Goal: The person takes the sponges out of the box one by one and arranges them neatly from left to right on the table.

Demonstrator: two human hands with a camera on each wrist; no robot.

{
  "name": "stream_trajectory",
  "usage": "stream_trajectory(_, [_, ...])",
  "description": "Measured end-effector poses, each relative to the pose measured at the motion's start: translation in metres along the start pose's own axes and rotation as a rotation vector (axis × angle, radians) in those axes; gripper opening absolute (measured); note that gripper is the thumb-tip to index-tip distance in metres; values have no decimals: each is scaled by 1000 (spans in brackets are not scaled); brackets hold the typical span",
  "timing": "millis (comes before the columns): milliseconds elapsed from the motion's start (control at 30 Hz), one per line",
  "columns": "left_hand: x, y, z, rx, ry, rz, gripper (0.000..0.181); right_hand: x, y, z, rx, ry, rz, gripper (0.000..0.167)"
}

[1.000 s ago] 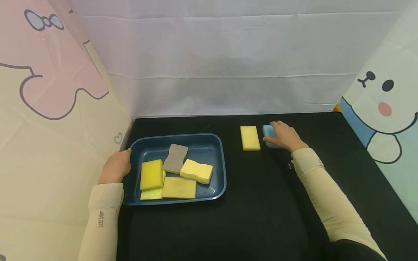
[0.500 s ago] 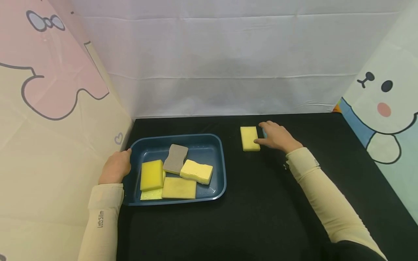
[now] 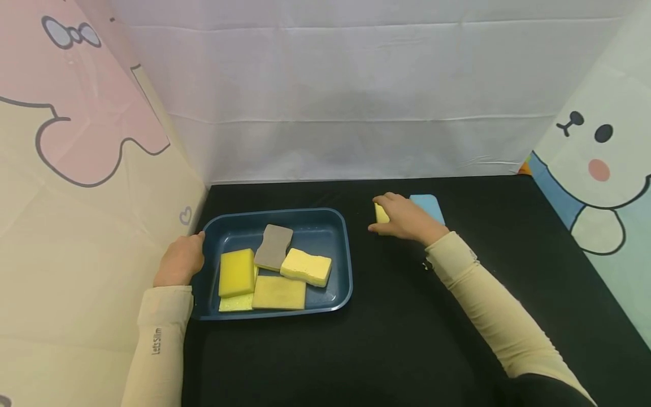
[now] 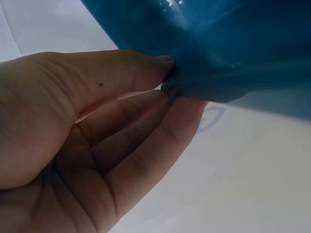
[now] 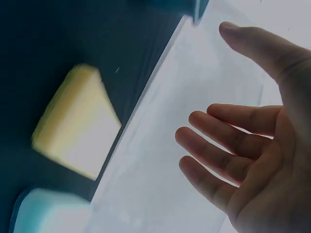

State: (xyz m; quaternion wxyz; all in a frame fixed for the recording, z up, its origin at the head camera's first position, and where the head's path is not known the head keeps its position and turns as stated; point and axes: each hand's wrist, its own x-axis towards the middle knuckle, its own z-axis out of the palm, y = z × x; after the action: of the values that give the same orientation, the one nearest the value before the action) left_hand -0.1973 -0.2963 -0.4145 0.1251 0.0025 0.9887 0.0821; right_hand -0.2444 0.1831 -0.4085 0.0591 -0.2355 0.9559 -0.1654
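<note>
My left hand (image 3: 180, 260) pinches the left rim of a blue tray (image 3: 322, 226). The left wrist view has the thumb and fingers of that hand (image 4: 121, 111) on either side of the tray's edge (image 4: 218, 53). My right hand (image 3: 407, 219) hovers over a pale yellow sponge (image 3: 381, 215), covering part of it in the head view. The right wrist view shows the hand (image 5: 257, 145) with fingers spread, apart from the yellow sponge (image 5: 77, 121). Just right of that lies a light blue sponge (image 3: 429, 206), partly behind my hand.
Inside the tray lie a grey sponge (image 3: 273, 246), a bright yellow block sponge (image 3: 236, 272), a wavy-edged yellow sponge (image 3: 307, 267) and a flat tan-yellow sponge (image 3: 278, 293). A black cloth (image 3: 356, 362) covers the table, with a white curtain (image 3: 330, 102) behind.
My right hand has moved left from above the blue sponge to above the yellow one, leaving the blue sponge in place. My left hand and the tray have stayed put.
</note>
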Motion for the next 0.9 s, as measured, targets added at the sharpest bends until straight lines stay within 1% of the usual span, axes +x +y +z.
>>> stream_trajectory(200, [0,0,0,2,8,-2,52,9,-30,8,-18,-27,-49,76])
stream_trajectory(333, [0,-1,1,4,9,1,51,16,-47,17,-37,-42,-103,75])
stream_trajectory(533, [1,-1,1,9,4,-3,52,24,-74,29,-51,-118,-171,77])
stream_trajectory(700, [0,0,0,10,-11,-4,52,28,-91,40,-67,-155,-205,76])
stream_trajectory(800, [0,1,0,14,-14,-4,52,30,-98,46,-65,-178,-222,75])
stream_trajectory(900, [0,2,0,16,-12,-1,52,33,-103,51,-86,-201,-236,74])
